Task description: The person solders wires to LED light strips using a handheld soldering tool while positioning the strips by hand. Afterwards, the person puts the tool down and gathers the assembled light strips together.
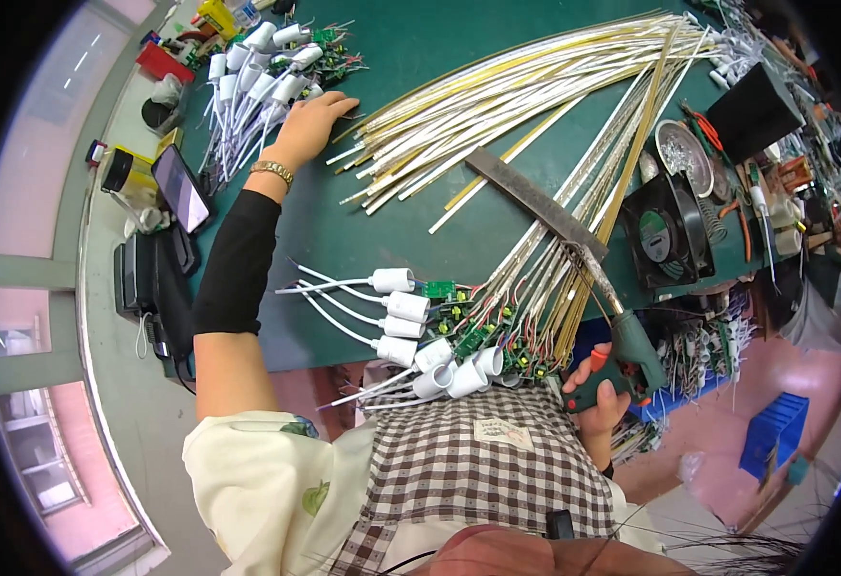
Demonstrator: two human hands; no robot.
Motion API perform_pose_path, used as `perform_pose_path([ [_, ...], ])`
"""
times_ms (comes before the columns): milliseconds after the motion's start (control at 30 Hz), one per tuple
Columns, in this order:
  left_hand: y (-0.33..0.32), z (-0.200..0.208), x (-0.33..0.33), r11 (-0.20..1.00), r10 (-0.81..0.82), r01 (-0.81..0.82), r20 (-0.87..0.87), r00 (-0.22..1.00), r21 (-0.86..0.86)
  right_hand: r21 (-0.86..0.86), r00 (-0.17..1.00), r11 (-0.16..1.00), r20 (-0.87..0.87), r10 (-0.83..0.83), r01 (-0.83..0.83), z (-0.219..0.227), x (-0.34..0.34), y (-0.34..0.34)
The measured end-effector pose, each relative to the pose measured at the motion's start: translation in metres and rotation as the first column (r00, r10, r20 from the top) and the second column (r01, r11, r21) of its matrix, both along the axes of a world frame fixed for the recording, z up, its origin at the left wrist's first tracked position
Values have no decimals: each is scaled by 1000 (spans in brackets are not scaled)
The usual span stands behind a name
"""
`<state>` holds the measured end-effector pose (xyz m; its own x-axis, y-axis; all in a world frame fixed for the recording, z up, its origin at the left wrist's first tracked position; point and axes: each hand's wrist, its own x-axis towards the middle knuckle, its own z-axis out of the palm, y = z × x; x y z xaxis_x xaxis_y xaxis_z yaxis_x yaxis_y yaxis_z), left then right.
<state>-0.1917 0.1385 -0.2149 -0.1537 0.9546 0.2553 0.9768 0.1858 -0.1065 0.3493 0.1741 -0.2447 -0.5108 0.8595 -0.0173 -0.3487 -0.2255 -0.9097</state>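
Note:
My left hand [310,130] reaches out at the far left of the table, fingers stretched out and apart. It is beside a heap of white lamp sockets [250,82] with white wires and small green circuit boards. My right hand [601,398] is wrapped round the green handle of a soldering gun [637,353] with a red trigger. Its metal front end points away from me, by the end of a flat metal bar [535,202]. That bar lies across a bundle of long thin LED strips [588,192]. Wires join these strips to boards and white sockets [406,307] near my apron.
More white and yellow strips [497,91] lie fanned across the far table. To the right are a black fan [665,230], a metal bowl [684,154], a black box [754,113] and orange-handled pliers [706,128]. A phone [180,187] leans at the left edge.

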Motion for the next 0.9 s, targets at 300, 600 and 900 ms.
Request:
perform_pose_path([
  [300, -24, 3, -39, 385, -296, -530, 645, 705, 756, -41, 1000, 999, -18, 3, -3, 1, -12, 5],
  [600, -75, 141, 31, 58, -599, -430, 376, 707, 901, -32, 997, 997, 24, 68, -68, 47, -38, 12],
  [900, -46, 91, 144, 987, 153, -57, 988, 16, -152, 37, 947, 947, 9, 320, -320, 88, -121, 31],
])
